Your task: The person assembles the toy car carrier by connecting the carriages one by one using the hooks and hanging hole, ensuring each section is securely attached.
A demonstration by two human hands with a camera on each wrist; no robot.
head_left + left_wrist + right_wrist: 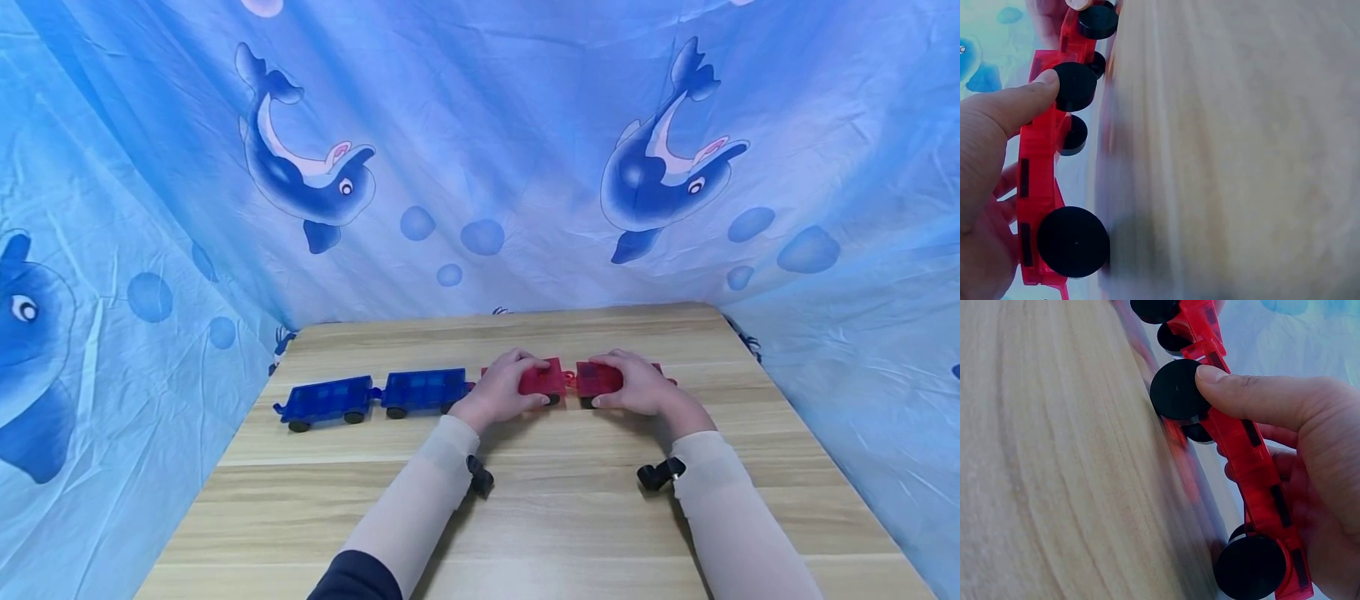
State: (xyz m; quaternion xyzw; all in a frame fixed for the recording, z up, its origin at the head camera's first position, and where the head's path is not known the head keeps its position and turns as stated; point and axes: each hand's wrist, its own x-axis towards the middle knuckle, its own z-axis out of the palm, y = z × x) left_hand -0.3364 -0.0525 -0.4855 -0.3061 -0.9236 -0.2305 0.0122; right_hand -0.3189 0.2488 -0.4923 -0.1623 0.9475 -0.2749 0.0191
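Note:
Two red translucent toy train cars with black wheels stand end to end on the table, a hand on each. My left hand (504,387) grips the left red car (553,380), its thumb by a wheel (1076,86) in the left wrist view. My right hand (636,385) holds the right red car (598,380), thumb against a front wheel (1179,389) in the right wrist view. Between them the red couplings (570,380) meet; whether they are hooked cannot be told. A blue car (426,389) sits just left of my left hand, with another blue car (327,400) behind it.
The wood-grain table (555,508) spreads in front of the cars. Blue cloth (480,150) printed with dolphins hangs behind the table and at both sides. A small black device (480,477) is strapped to the left wrist, another black device (660,475) to the right.

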